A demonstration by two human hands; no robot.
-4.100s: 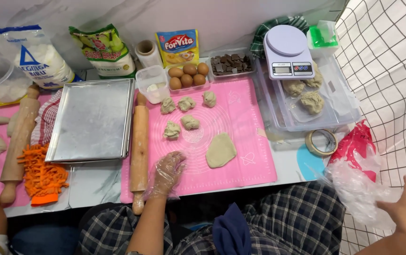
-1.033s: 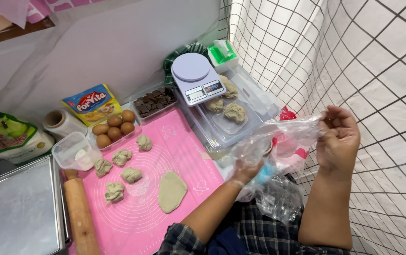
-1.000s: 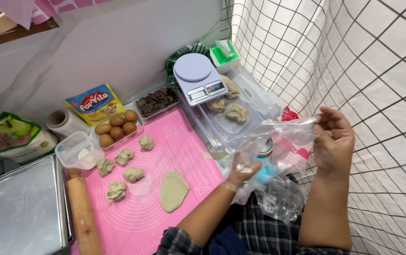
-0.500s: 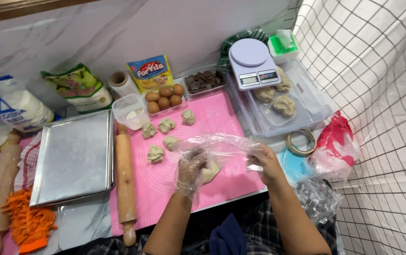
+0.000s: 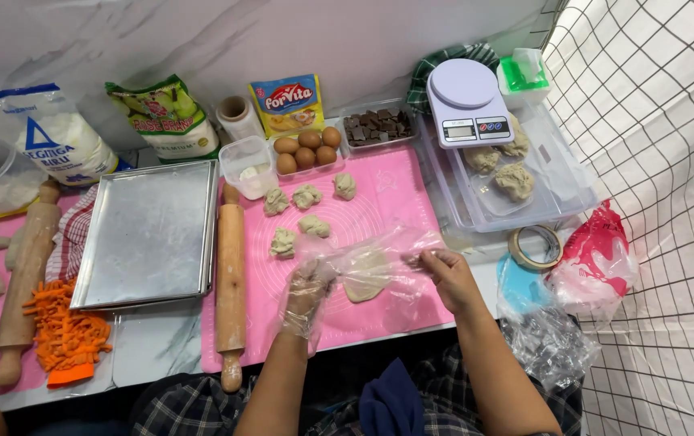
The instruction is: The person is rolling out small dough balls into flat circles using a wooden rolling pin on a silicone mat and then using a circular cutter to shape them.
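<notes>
Stretching between both hands is a thin, clear plastic sheet (image 5: 379, 262), likely a disposable glove or small bag, though the film is too see-through to tell which. The left hand (image 5: 307, 295), already covered in a clear plastic glove, has its grip closed around the sheet's left edge; the right hand (image 5: 448, 274), bare, pinches the right edge between thumb and fingertips. The film hangs just above the pink silicone baking mat (image 5: 399, 194) on the desk. It looks nearly weightless, limp and clingy, prone to folding on itself and easy to tear, so it is best taken at an edge or opening with a light pinch rather than a pull.

Directly under the grip lies a flattened oval of pale dough (image 5: 365, 274), soft and easily dented. Beyond the hands sit five small rough dough lumps (image 5: 308, 196). Left of the left grip lies a wooden rolling pin (image 5: 231, 291), then a bare metal baking tray (image 5: 149, 234). Farther out from the right grip are a roll of tape (image 5: 534, 246) and a white digital kitchen scale (image 5: 468, 101).
</notes>
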